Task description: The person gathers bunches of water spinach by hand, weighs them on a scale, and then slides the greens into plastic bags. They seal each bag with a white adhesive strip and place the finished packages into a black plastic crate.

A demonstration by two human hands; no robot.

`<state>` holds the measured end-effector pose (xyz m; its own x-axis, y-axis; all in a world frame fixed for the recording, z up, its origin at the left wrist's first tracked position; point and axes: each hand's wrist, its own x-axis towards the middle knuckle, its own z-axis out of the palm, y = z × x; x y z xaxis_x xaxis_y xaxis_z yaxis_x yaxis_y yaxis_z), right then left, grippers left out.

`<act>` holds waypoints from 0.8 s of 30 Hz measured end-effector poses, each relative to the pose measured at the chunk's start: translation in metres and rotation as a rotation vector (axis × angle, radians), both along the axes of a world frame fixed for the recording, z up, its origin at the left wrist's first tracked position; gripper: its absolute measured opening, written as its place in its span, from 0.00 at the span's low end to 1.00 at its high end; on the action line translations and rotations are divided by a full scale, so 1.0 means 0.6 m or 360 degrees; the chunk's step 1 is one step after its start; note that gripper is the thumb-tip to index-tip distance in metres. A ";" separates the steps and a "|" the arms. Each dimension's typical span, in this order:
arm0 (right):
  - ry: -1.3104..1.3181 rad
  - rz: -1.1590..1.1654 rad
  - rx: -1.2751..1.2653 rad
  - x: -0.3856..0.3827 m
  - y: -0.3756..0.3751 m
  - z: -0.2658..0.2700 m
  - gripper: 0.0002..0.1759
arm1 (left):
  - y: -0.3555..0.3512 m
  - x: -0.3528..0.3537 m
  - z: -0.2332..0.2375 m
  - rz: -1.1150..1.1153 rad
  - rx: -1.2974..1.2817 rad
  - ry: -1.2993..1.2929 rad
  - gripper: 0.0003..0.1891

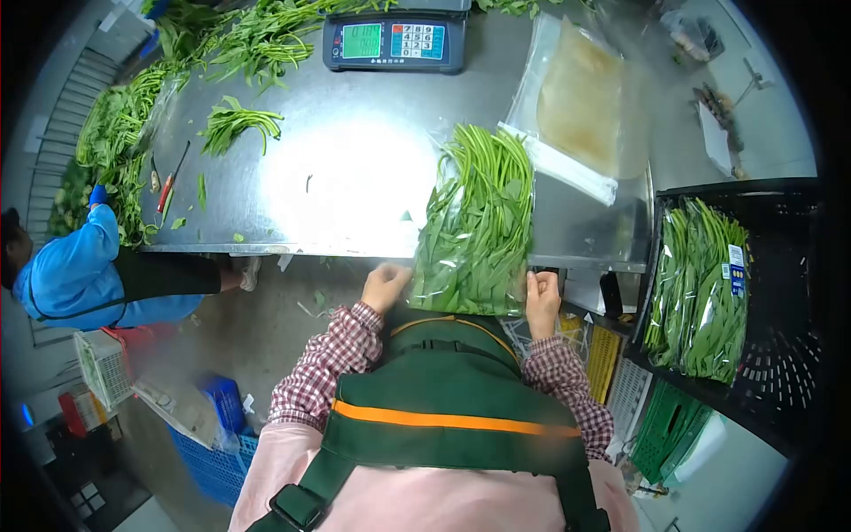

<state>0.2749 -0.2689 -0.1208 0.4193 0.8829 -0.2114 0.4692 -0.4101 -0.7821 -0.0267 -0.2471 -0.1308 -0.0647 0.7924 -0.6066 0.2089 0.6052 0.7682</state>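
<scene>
A clear bag packed with leafy green stems (474, 222) lies over the front edge of the metal table, stem ends toward the back. At the bag's lower left side is my left hand (386, 286), its fingers curled closed at the plastic edge. My right hand (542, 301) pinches at the lower right side of the bag, thumb and fingers together. The lower part of the bag hangs between both hands, in front of my green apron (452, 408).
A scale (394, 40) stands at the table's back. Flat plastic bags (581, 97) lie back right. A black crate (780, 266) at right holds bagged greens (700, 288). Loose greens (239, 124) lie on the table (213, 213). A person in blue (75, 266) is at left.
</scene>
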 end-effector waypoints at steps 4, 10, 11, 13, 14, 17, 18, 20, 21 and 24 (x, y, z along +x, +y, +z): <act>-0.0368 0.0319 0.0181 0.039 -0.034 0.029 0.28 | 0.004 -0.007 0.084 -0.0548 0.1235 0.1012 0.21; -0.0697 0.0907 0.0710 0.027 -0.034 0.047 0.27 | 0.027 -0.012 0.087 -0.1486 0.1892 0.1149 0.30; -0.0651 0.0923 0.0756 0.018 -0.019 0.058 0.26 | 0.050 -0.003 0.098 -0.1410 0.1938 0.1088 0.27; -0.0705 0.0707 0.1068 0.019 0.039 0.150 0.22 | 0.106 0.009 0.189 -0.1274 0.1759 0.0691 0.27; -0.0825 0.0647 0.1176 0.031 0.071 0.214 0.21 | 0.141 0.026 0.254 -0.1054 0.1871 0.0517 0.24; -0.0007 -0.0034 0.1402 0.023 0.151 0.380 0.11 | 0.231 0.078 0.381 -0.0374 0.1685 -0.0570 0.13; 0.0312 -0.0294 0.1422 0.014 0.164 0.416 0.08 | 0.258 0.090 0.416 -0.0401 0.1497 -0.1055 0.21; 0.0691 -0.0350 0.1828 0.020 0.207 0.438 0.09 | 0.283 0.121 0.395 -0.0793 0.1645 -0.1577 0.38; 0.0737 -0.0417 0.1839 0.018 0.211 0.449 0.08 | 0.276 0.136 0.363 -0.0888 0.1667 -0.1488 0.49; 0.0630 -0.0297 0.1714 0.049 0.210 0.440 0.07 | 0.241 0.208 0.326 -0.0873 0.1049 -0.1053 0.19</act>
